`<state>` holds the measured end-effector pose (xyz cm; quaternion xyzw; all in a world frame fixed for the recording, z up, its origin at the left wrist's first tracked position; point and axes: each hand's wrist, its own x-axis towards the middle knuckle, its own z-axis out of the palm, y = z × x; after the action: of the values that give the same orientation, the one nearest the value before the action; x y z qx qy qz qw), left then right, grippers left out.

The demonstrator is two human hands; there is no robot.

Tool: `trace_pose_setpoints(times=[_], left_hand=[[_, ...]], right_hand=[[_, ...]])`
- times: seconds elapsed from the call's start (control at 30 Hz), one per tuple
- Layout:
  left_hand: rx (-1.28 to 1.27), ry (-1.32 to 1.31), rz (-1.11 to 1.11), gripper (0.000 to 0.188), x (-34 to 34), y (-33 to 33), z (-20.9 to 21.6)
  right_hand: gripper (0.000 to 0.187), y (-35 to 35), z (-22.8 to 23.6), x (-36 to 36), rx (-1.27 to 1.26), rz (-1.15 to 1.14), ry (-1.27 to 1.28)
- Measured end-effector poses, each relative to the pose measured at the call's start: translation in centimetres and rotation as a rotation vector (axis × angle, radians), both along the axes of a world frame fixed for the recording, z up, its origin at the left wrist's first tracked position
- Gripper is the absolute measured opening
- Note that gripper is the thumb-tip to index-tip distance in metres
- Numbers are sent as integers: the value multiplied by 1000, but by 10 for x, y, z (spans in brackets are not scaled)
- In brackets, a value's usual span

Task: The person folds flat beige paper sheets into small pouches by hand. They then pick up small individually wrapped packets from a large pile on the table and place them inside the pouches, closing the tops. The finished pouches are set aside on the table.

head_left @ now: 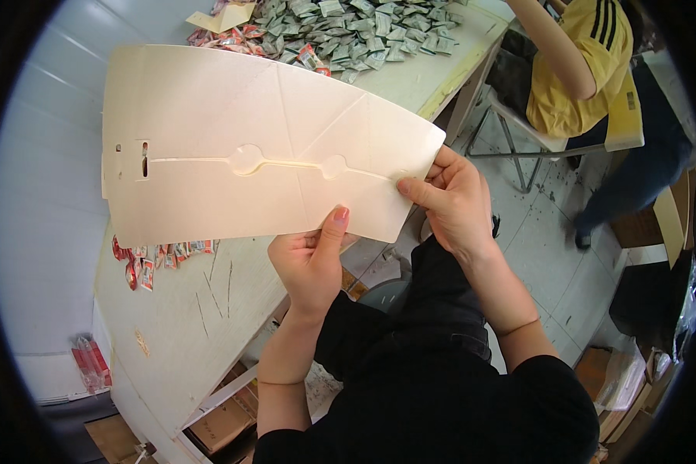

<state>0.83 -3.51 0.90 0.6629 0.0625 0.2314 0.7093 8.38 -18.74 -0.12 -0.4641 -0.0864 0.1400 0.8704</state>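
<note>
At a white worktable [178, 325], left hand [308, 267] and right hand [458, 203] pinch a die-cut cardboard sheet [201, 112]. Likely light, bendable; edges suit gripping.

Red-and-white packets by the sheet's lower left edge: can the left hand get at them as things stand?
Probably not without letting go: the left hand pinches the cream sheet at its lower edge. Otherwise, only tabletop shows between hand and packets.

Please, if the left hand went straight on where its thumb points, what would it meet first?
The cream cardboard sheet, which the left hand already grips at its lower edge. Beyond it, perhaps the grey-green packets, though depth is unclear.
</note>
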Motion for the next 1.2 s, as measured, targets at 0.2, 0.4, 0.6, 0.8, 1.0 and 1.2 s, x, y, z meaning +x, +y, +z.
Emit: trace_pose_setpoints(times=[0.2, 0.4, 0.6, 0.8, 1.0, 1.2], left_hand=[[144, -3, 16, 18, -3, -5, 2], [94, 21, 71, 16, 2, 3, 0], [-211, 10, 18, 18, 10, 13, 0], [-145, 41, 83, 20, 2, 26, -1], [-251, 188, -328, 43, -23, 22, -6], [-509, 124, -422, 55, -27, 27, 0]], right_hand=[[37, 5, 4, 5, -64, -43, 19], [22, 0, 2, 14, -57, 83, 106], [16, -19, -1, 14, -302, 176, 22], [39, -34, -4, -3, -1285, -285, -952], [65, -1, 43, -24, -1065, -256, -1171], [64, 19, 21, 1, -606, 296, -812]])
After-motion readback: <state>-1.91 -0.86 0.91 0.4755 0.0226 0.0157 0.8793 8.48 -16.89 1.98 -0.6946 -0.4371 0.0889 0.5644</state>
